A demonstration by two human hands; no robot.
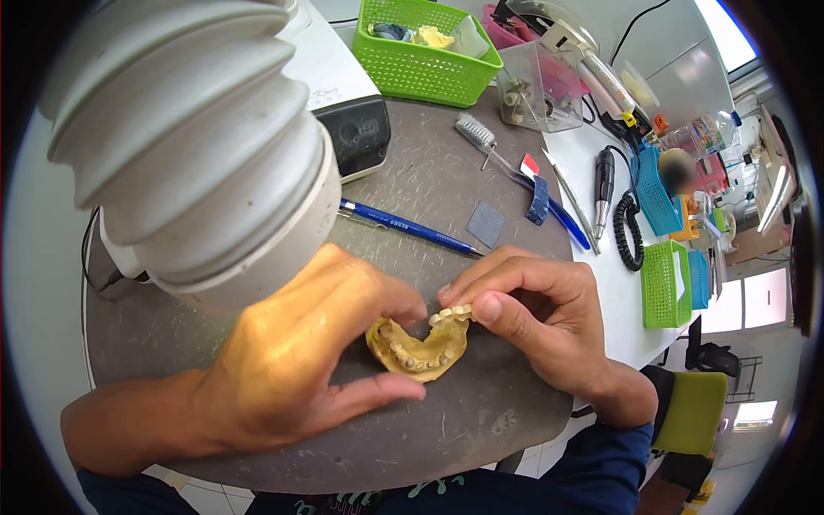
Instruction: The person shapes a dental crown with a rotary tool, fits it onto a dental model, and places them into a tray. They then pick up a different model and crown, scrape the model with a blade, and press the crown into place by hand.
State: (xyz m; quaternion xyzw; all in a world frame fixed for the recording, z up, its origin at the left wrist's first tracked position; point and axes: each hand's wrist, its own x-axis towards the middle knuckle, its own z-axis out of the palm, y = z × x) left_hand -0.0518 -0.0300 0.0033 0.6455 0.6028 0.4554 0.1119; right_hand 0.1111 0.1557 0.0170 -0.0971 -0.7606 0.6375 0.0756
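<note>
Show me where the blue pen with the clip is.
In the head view, the blue pen lies just above centre on the table, from beside the white hose to just below the grey square, its tip near the right hand.

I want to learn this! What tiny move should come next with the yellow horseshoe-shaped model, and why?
Maybe the right hand should line up the short row of white teeth with the small stumps on the model: it pinches the row by one end, near just one tip of the curve.
</note>
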